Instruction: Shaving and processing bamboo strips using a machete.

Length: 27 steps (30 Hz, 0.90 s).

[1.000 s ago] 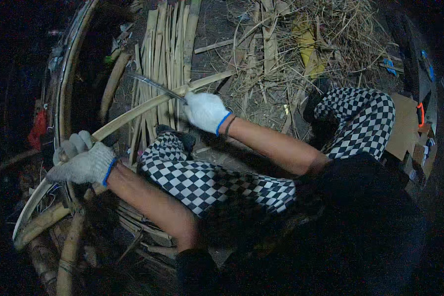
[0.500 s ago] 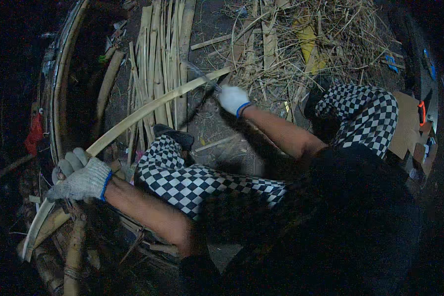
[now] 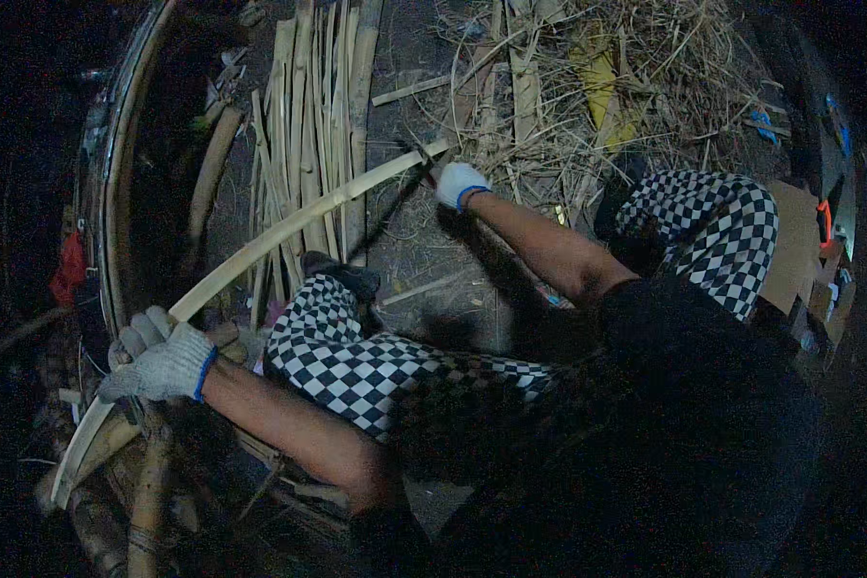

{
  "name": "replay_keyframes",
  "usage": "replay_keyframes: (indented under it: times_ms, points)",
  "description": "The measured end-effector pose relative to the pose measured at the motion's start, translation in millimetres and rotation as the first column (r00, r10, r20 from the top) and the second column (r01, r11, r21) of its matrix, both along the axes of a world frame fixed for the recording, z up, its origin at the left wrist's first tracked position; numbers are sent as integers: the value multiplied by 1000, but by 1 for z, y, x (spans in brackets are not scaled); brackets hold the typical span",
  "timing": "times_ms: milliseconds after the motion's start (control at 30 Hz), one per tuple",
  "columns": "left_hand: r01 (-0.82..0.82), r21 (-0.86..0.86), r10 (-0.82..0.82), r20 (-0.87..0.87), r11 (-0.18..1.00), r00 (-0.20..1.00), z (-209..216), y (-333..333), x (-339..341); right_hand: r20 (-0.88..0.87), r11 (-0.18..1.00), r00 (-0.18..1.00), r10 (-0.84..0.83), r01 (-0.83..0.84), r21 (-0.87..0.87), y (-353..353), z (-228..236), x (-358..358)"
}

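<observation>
A long pale bamboo strip (image 3: pixel 260 246) runs slantwise from the lower left up toward the middle. My left hand (image 3: pixel 167 359), in a grey knit glove with a blue cuff, is closed around it near its lower end. At the strip's far end, my right hand (image 3: pixel 463 184) in a white glove is closed on the handle of a knife (image 3: pixel 422 156). The dark blade crosses the strip close to its tip; whether it cuts into the surface I cannot tell. Most of the handle is hidden by the glove.
Several split bamboo lengths (image 3: pixel 310 116) lie on the ground beyond the strip. A heap of thin shavings (image 3: pixel 674 77) spreads at the far right, with a yellow piece (image 3: pixel 597 87) in it. Round poles (image 3: pixel 146 491) lie at lower left. Cardboard (image 3: pixel 793 231) stands at right.
My right hand has shifted slightly right with the knife, whose blade is now nearer the strip's tip. My left hand keeps its grip; the strip's lower end has moved slightly right.
</observation>
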<state>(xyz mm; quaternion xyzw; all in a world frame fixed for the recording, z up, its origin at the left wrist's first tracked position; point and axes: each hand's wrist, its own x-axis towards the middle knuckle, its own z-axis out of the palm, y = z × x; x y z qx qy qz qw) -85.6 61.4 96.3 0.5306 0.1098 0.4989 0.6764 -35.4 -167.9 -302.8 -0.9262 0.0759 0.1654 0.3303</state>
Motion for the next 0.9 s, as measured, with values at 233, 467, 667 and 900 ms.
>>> replay_keyframes:
  times_ms: [233, 467, 667, 900]
  points:
    - [96, 41, -99, 58, 994, 993, 12, 22, -16, 189, 999, 982, 22, -27, 26, 22, 38, -49]
    - [208, -96, -203, 57, 973, 978, -22, -9, 10, 106, 968, 988, 110, -82, -238, -83, -59, -5]
    - [-62, 41, 61, 19, 997, 998, 1, 14, -8, 125, 980, 978, 166, -149, -133, -10, -29, -54]
    - [224, -12, -220, 149, 975, 964, -6, 23, -16, -98, 985, 991, 97, -109, -131, -47, -56, -37]
